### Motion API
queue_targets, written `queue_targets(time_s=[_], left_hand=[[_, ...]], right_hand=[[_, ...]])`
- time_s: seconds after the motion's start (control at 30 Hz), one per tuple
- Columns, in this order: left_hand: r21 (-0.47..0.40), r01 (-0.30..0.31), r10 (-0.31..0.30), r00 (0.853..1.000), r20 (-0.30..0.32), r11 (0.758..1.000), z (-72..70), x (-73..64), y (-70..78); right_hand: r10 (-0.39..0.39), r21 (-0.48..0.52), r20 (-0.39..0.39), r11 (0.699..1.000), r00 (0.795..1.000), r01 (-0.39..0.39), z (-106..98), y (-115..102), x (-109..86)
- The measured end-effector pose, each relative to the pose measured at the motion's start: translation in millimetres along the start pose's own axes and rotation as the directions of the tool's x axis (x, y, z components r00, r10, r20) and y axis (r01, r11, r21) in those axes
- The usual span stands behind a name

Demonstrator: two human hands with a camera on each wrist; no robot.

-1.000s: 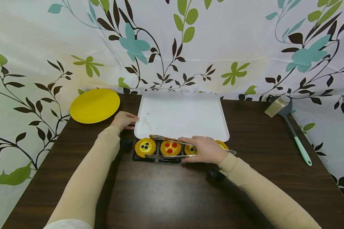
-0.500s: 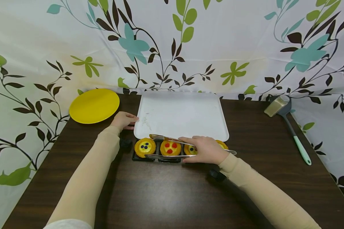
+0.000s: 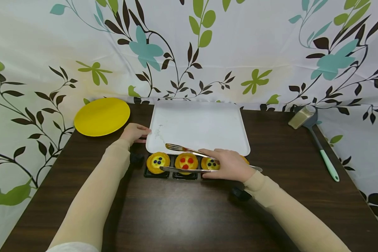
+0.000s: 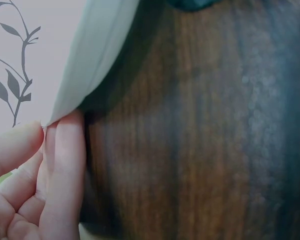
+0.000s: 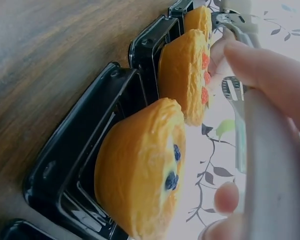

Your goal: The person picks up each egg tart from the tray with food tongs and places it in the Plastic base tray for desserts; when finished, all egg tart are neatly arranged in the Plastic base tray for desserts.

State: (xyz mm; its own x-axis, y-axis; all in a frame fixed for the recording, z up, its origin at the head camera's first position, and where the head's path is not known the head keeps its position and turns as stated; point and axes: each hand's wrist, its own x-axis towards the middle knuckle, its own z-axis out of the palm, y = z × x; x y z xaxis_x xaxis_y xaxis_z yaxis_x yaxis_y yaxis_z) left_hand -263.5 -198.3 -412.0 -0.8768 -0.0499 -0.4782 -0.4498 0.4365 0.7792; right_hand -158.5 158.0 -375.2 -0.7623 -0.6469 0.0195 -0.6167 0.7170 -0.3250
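My left hand pinches the left rim of a white tray; in the left wrist view thumb and fingers close on its edge. With my right hand I hold metal tongs, whose far arm ends in fork-like tines. The tongs' arms are spread above a row of tarts in a black compartmented tray. A blueberry-topped tart sits at the left, a red-topped tart beside it, another blueberry tart partly under my hand. A further tart is mostly hidden.
A yellow plate lies at the back left of the dark table. At the back right, a container rests on the head of a grey utensil with a mint handle. A leaf-patterned cloth hangs behind.
The tongs have risen slightly off the tarts and shifted a little right with my right hand, their arms slightly wider apart. My left hand stays at the white tray's rim.
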Motion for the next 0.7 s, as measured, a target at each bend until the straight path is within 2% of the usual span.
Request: queue_targets(time_s=[0.47, 0.7], left_hand=[[-0.003, -0.007, 0.007, 1.0, 0.004, 1.0, -0.9, -0.1, -1.3], [-0.003, -0.007, 0.007, 1.0, -0.003, 1.0, -0.4, -1.9, -0.2]], right_hand=[[0.106, 0.071, -0.081, 0.992, 0.991, -0.101, -6.0, 16.5, -15.9], [0.2, 0.094, -0.159, 0.978, 0.967, -0.187, -5.3, 28.2, -27.7]])
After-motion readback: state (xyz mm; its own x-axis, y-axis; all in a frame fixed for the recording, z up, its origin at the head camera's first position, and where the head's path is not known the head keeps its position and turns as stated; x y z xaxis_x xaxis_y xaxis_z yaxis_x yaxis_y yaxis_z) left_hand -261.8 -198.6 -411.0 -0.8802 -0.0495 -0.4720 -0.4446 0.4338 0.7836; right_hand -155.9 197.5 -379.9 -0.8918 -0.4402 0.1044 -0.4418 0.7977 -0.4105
